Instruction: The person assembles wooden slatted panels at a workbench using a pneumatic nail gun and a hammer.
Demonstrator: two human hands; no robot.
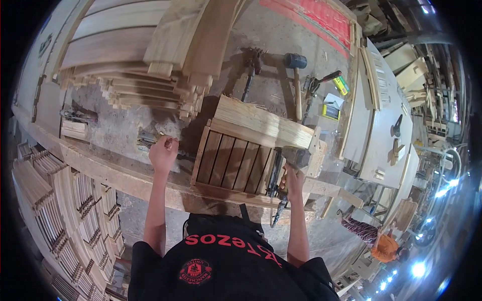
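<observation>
We see a right hand (294, 181) gripping a hammer (297, 157) near the slatted panel (234, 163) on the surface (113, 134); a left hand (163, 153) curls closed, contents unclear. A glancing blow could dent slats.

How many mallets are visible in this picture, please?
2. One mallet is in the right hand; the other mallet lies beyond the slatted wooden panel. More could be hidden behind the stacked boards.

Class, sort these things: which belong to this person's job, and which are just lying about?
Probably in the job:
right hand
gripped mallet
slatted wooden piece

Apparently just lying about:
blue-headed mallet
yellow box
</observation>
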